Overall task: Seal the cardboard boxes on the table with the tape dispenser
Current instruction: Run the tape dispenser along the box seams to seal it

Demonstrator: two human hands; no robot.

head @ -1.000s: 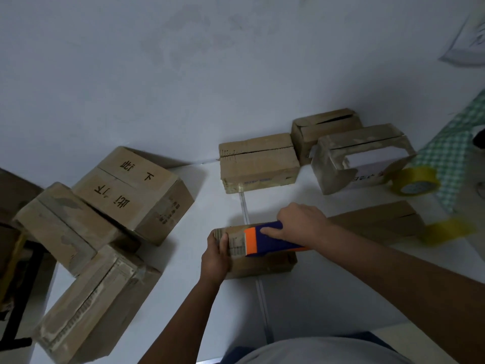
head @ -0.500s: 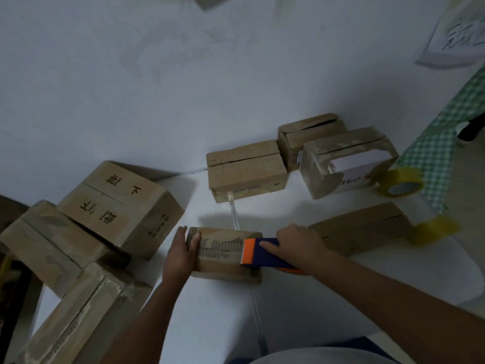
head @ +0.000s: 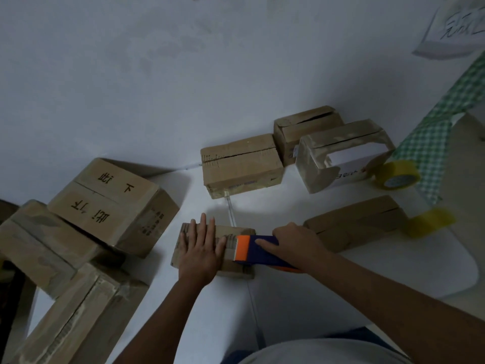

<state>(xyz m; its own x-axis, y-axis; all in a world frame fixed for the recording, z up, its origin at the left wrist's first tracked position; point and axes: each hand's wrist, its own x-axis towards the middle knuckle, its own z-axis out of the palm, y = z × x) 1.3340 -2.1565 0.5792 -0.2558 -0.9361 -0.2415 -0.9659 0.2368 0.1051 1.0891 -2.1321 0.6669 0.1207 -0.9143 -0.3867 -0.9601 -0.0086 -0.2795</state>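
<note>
Left hand (head: pixel 200 252) flat on small box (head: pixel 183 248); right hand (head: pixel 296 244) gripping tape dispenser (head: pixel 256 252) at box's right end, long axis left-right.

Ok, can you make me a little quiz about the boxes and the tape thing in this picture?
1. True or false: the left hand lies flat on the small box.
2. Which hand grips the tape dispenser? A) left B) right C) both
3. Fill in: the two loose tape rolls, one by the checked cloth and one nearer, are ____ in colour.

Key:
1. True, its fingers are straight.
2. B, the right hand.
3. Yellow.
</note>
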